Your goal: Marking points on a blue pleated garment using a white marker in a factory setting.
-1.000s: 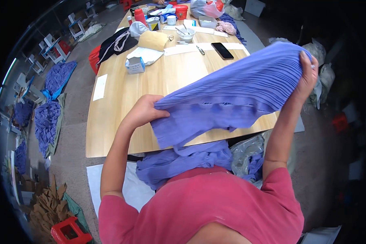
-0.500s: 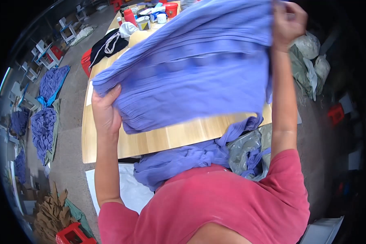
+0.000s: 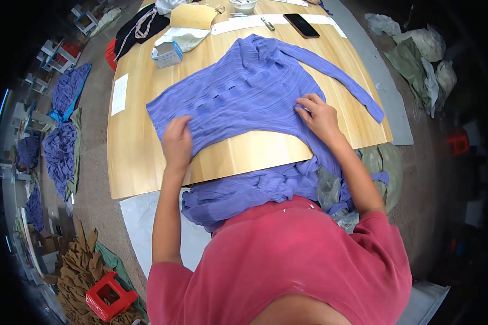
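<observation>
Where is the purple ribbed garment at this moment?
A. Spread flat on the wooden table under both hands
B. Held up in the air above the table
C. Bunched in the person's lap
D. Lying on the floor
A: the purple ribbed garment lies spread on the wooden table, with the left hand and right hand pressing on it.

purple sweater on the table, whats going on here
A person in a red shirt has a purple ribbed sweater spread flat on a wooden table. The left hand presses on its near hem, and the right hand rests on its right side near the sleeve, which trails toward the table's right edge. More purple fabric is bunched between the table edge and the person's body. A black phone and a small box lie at the far end.
</observation>
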